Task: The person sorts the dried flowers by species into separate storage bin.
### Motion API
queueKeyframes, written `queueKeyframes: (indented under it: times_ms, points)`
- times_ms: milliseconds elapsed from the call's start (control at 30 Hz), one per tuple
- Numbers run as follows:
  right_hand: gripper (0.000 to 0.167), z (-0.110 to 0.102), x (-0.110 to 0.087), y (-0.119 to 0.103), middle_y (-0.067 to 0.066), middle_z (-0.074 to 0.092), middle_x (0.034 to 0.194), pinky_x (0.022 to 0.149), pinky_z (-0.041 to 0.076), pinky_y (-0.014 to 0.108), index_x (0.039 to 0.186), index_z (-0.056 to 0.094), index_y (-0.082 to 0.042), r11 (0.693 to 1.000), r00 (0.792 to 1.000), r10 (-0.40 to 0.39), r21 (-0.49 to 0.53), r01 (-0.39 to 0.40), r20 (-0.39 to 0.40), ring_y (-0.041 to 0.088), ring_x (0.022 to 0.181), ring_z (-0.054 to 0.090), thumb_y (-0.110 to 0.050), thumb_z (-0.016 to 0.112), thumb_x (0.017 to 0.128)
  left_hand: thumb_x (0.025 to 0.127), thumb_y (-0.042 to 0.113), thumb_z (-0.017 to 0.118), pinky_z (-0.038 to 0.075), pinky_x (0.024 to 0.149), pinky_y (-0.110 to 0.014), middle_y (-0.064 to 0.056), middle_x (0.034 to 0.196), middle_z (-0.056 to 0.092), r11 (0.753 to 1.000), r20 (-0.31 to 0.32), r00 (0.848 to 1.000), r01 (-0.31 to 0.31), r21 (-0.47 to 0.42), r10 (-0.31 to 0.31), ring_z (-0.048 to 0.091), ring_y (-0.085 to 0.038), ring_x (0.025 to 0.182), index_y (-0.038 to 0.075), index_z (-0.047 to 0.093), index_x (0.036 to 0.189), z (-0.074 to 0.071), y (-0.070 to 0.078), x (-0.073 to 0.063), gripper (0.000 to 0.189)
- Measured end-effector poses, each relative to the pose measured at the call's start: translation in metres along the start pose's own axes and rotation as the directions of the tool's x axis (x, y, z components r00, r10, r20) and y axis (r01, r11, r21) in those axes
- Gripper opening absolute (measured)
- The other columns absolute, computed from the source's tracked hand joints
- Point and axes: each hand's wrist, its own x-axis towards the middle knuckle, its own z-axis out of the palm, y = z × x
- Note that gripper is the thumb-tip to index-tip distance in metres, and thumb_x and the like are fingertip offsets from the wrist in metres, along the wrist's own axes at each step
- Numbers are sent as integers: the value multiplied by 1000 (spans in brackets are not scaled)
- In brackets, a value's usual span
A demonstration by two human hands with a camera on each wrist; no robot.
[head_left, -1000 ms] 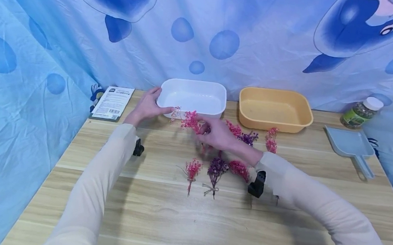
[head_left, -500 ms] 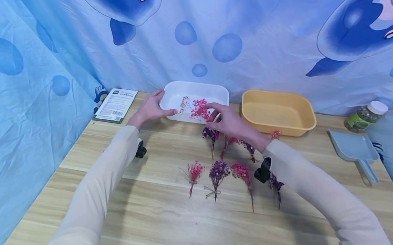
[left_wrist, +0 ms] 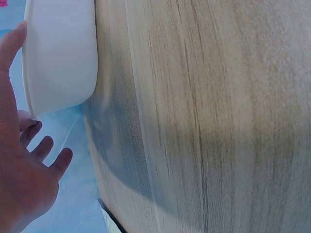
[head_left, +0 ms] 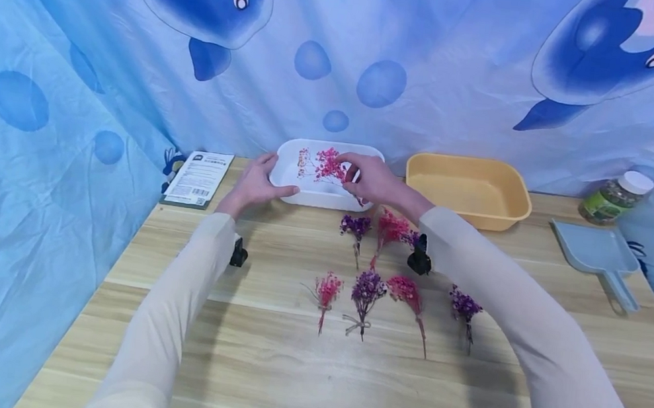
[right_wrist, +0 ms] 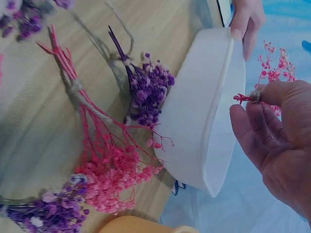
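Note:
In the head view my right hand (head_left: 374, 179) pinches a bunch of pink dried flowers (head_left: 328, 164) near its twine-tied stems, with the blossoms over the white plastic basin (head_left: 327, 201). The right wrist view shows the short red stem ends poking out between thumb and fingers. My left hand (head_left: 254, 186) holds the basin's left end, its thumb along the front rim and its fingers at the left side. Close up in the left wrist view, thumb and forefinger span the basin's corner, while the other fingers bend loosely below the rim.
Several pink and purple dried bunches, such as a purple one (head_left: 367, 288), lie in front of the basin. To the right stand a yellow basin (head_left: 463, 216), a dustpan (head_left: 594, 249) and a lidded jar (head_left: 615, 198). A printed pack (head_left: 198, 178) lies left, before a blue curtain.
My right hand has carried the pink bunch from in front of the white basin up and back over it. The left hand keeps its place at the basin; the head view has shifted slightly.

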Motion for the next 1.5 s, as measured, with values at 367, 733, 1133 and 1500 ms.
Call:
queueKeyframes:
  times_ms: [367,733,1133,1500]
  points:
    - [56,1,27,10,14,68,107,69,57,34,147,47,-5,986,1000,16,-167,-14,6,24,82,66,-3,65,94,79,56,78,16,119,-55,-14,164,19,1000,4,1000,3,13,-3,17,-37,148,0,23,157,2,0,1,111]
    - [53,8,43,21,14,68,115,76,56,34,145,50,-6,982,999,20,-188,-14,32,25,95,65,-4,65,94,80,56,77,15,119,-53,-15,164,20,1000,-3,1000,-7,20,7,17,-36,148,-1,23,157,2,4,3,110]
    - [47,20,56,25,11,68,107,76,55,34,142,54,-6,973,999,39,-227,-31,32,23,93,64,-8,65,96,77,55,80,19,119,-53,-14,163,24,1000,-19,1000,-15,-19,14,21,-36,147,2,28,157,5,1,3,109]
    - [51,27,61,30,16,69,104,81,53,38,144,51,-4,972,1000,-14,-234,17,17,26,91,64,2,60,94,78,52,80,19,119,-53,-16,162,25,1000,-35,999,-17,7,17,22,-37,147,-1,28,156,2,1,0,107]
